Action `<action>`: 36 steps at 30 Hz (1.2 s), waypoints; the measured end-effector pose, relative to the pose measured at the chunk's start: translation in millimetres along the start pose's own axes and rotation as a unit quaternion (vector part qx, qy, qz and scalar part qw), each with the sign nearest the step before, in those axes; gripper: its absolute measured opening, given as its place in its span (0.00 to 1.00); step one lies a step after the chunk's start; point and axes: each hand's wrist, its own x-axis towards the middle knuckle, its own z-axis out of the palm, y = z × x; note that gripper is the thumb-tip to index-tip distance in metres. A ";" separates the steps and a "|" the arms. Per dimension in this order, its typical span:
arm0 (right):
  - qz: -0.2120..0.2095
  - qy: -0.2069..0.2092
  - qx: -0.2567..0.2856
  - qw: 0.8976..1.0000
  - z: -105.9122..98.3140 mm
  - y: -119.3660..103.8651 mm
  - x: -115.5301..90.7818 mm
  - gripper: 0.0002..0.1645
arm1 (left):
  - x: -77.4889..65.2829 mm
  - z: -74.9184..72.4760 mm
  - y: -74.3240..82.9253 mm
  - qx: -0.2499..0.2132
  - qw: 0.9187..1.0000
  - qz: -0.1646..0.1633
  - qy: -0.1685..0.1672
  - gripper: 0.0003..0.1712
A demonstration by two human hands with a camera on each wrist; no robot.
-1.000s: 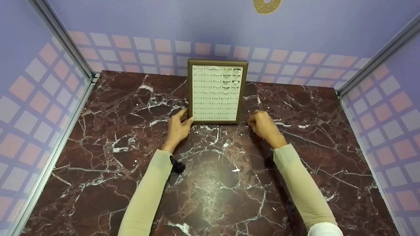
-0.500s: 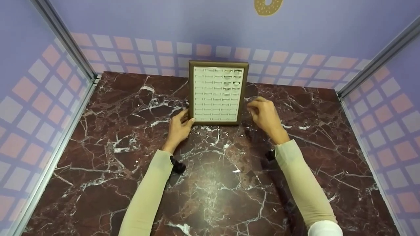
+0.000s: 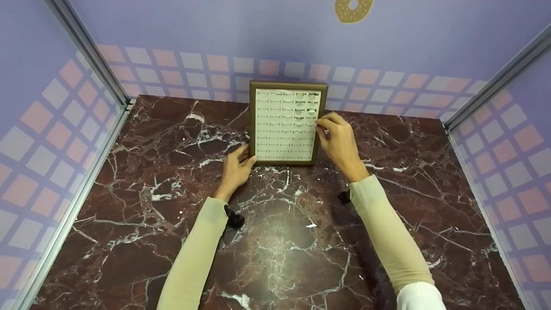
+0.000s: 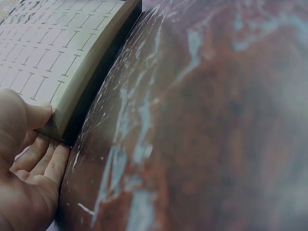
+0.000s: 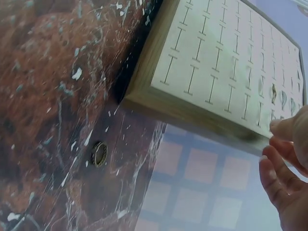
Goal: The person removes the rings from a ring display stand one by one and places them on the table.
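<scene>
On the red-brown marbled tabletop [image 3: 275,254], the left hand [image 3: 236,168] grips the framed ring display board [image 3: 253,120] at its seven-o'clock corner, thumb in front, while a loose ring [image 5: 99,154] lies at nine o'clock from the right hand [image 3: 338,138] in the right wrist view. That hand is at the board's three-o'clock edge, thumb and forefinger narrowly spaced; whether they hold anything cannot be told. The board stands at twelve o'clock before the lilac wall [image 3: 284,38], with rings [image 3: 311,112] around its one-o'clock corner.

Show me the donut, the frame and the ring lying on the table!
Donut [image 3: 353,16], head view: part below its hole.
Frame [image 3: 288,85], head view: its top edge.
Ring [image 5: 95,154], right wrist view: left side of its band.
</scene>
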 end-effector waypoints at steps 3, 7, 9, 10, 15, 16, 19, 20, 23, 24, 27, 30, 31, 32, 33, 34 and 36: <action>0.006 0.009 -0.008 1.000 4.7 -3.0 3.6 0.08 | 0.0 0.0 -0.2 -0.002 1.000 -0.001 0.000 0.31; 0.020 0.009 -0.014 1.000 9.7 -6.5 8.1 0.08 | 0.3 -0.5 -0.1 -0.003 1.000 0.002 0.000 0.31; 0.024 0.009 -0.017 1.000 11.9 -7.9 10.4 0.08 | 0.6 -0.8 -0.2 -0.003 1.000 0.005 0.001 0.31; 0.026 0.008 -0.020 0.999 12.9 -8.4 11.4 0.08 | 0.5 -0.8 0.0 -0.002 1.000 0.005 0.001 0.30; 0.035 0.017 -0.037 0.999 18.1 -9.4 13.2 0.07 | 0.9 -0.6 -0.5 0.002 1.000 0.007 -0.002 0.31; 0.036 0.019 -0.040 0.998 19.2 -9.4 13.3 0.07 | 0.5 -0.8 -0.2 0.003 1.000 0.007 -0.004 0.31; 0.035 0.025 -0.045 0.998 21.8 -9.8 13.8 0.07 | 0.0 -1.2 -0.2 0.007 1.000 0.007 -0.007 0.31; 0.034 0.027 -0.045 0.998 22.4 -10.0 14.0 0.07 | -0.2 -1.4 -0.1 0.007 1.000 0.006 -0.008 0.31; 0.031 0.030 -0.046 0.998 22.8 -10.5 14.2 0.07 | 0.0 -1.1 -0.3 0.004 1.000 0.007 -0.006 0.31; 0.031 0.030 -0.046 0.998 22.6 -10.6 14.2 0.07 | 0.4 -0.8 -0.6 0.002 1.000 0.007 -0.006 0.32; 0.029 0.027 -0.047 0.998 21.9 -11.1 13.9 0.07 | 1.0 -0.4 -0.9 -0.003 1.000 0.005 -0.004 0.32; 0.027 0.022 -0.048 0.998 21.1 -11.9 13.4 0.07 | 1.1 -0.4 -1.0 -0.003 1.000 0.001 -0.005 0.31; 0.027 0.021 -0.048 0.998 20.8 -12.3 13.2 0.07 | 1.0 -0.4 -0.9 -0.003 1.000 -0.001 -0.006 0.31; 0.027 0.019 -0.048 0.998 20.6 -12.5 13.0 0.07 | 1.0 -0.4 -0.9 -0.002 1.000 -0.001 -0.006 0.31; 0.027 0.018 -0.048 0.998 20.2 -12.7 12.8 0.07 | 0.9 -0.5 -1.0 -0.001 1.000 -0.002 -0.006 0.31; 0.028 0.017 -0.047 0.998 19.9 -13.0 12.6 0.06 | 1.0 -0.5 -1.3 -0.001 1.000 -0.002 -0.006 0.32; 0.030 0.014 -0.044 0.998 19.2 -13.4 12.1 0.06 | 1.0 -0.6 -1.6 -0.003 1.000 -0.003 -0.005 0.32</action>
